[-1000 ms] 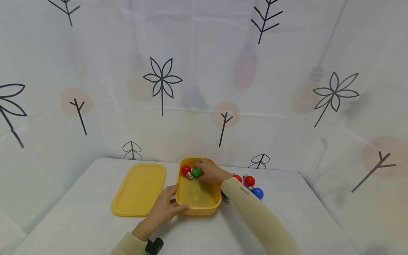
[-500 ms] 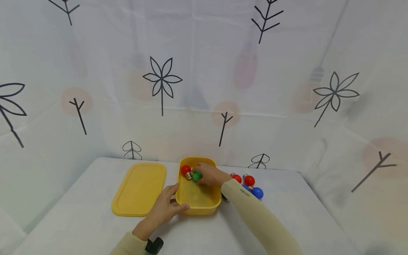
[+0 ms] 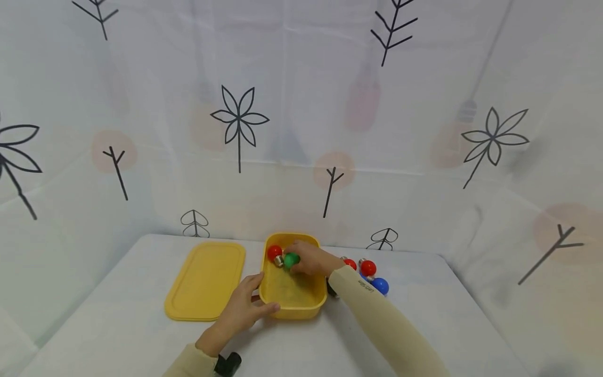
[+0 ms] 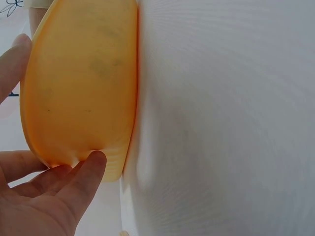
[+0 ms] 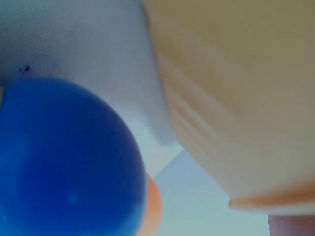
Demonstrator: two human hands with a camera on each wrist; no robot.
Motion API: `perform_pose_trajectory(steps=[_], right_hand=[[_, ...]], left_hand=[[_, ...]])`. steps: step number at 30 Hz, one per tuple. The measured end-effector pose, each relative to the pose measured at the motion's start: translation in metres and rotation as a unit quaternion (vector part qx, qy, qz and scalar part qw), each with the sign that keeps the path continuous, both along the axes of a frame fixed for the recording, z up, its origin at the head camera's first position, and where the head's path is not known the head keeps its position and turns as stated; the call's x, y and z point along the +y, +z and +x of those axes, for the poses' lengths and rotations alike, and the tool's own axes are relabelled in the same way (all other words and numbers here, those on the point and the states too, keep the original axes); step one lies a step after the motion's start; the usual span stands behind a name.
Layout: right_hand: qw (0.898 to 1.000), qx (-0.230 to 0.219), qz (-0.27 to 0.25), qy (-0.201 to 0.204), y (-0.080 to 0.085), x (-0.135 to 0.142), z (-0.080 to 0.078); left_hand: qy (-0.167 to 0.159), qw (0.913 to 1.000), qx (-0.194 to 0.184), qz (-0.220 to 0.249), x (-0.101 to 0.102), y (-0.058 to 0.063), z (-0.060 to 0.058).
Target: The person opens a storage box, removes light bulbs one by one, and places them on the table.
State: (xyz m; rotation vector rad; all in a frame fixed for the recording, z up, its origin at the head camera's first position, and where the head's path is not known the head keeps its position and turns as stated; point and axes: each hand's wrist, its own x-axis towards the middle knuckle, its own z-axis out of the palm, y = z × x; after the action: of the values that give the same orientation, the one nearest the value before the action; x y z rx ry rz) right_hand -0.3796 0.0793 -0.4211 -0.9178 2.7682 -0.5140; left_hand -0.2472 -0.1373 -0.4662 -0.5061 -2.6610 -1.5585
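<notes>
A yellow plastic box [image 3: 293, 313] stands on the table, its top uncovered. My left hand [image 3: 245, 303] grips the box's near left corner, thumb at the front and fingers along the left side; in the left wrist view its fingertips [image 4: 93, 164] press on the wall. Inside the box, my right hand [image 3: 308, 257] holds a green light bulb [image 3: 291, 261] by its round glass. A red light bulb [image 3: 275, 253] with a silver screw base lies beside it at the far left of the box. The right fingertips are partly hidden behind the green bulb.
A flat yellow lid [image 3: 205, 281] lies left of the box. Right of the box are more bulbs: a red one [image 3: 368, 268], a blue one [image 3: 380, 286] and others partly behind the right sleeve [image 3: 377, 309]. A patterned white cloth [image 3: 282, 193] hangs behind the table.
The right hand has shifted slightly down inside the box with the green bulb, and the red bulb's base has turned a little. The left hand stays on the box.
</notes>
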Motion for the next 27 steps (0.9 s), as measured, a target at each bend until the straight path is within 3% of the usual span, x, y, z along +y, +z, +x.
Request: perform_pose_trajectory(steps=[9,17,27], right_hand=[[0.998,0.022,-0.063,0.015,0.016,0.012,0.004],[0.994,0.027,-0.105,-0.013,0.032,0.037,0.017],[0.989,0.061,-0.119,-0.06,0.043,0.081,0.035]], left_hand=[[0.007,1.0,-0.001,-0.007,0.002,0.001,0.004],[0.015,0.9997,-0.01,-0.014,0.003,0.002,0.006],[0.016,0.9998,-0.006,-0.006,0.006,0.001,0.01]])
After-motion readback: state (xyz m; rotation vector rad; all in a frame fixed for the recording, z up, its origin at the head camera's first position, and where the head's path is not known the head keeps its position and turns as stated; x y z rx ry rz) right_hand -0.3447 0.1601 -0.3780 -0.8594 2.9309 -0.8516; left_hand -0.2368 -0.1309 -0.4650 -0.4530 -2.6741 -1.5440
